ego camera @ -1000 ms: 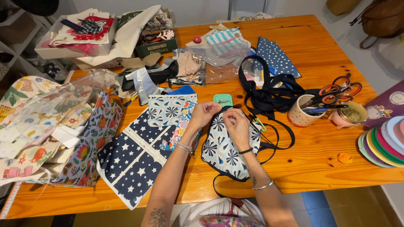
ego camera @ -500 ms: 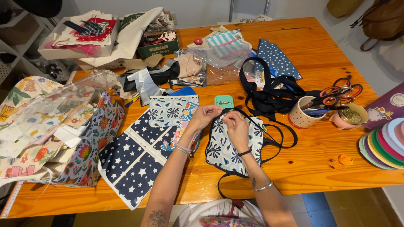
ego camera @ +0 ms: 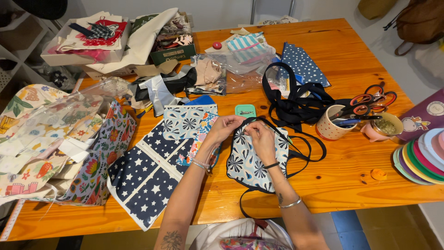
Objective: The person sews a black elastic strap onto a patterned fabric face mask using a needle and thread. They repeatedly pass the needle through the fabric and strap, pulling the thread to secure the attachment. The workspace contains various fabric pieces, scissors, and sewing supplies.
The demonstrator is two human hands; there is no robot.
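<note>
Near the table's [ego camera: 351, 185] front edge lies one pale patterned fabric piece [ego camera: 252, 164] edged with black strap. Both hands work at its far edge: the left hand [ego camera: 226, 127] pinches the rim, and the right hand [ego camera: 260, 139] presses curled fingers onto the cloth. Left lies one navy star fabric [ego camera: 143, 178]. Farther right, one dotted cup [ego camera: 329, 127] holds two pairs of scissors [ego camera: 370, 104].

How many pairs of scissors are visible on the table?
2, both standing in the dotted cup to the right of the hands: red-handled scissors and orange-handled scissors beside them. More may lie hidden under the fabric piles.
</note>
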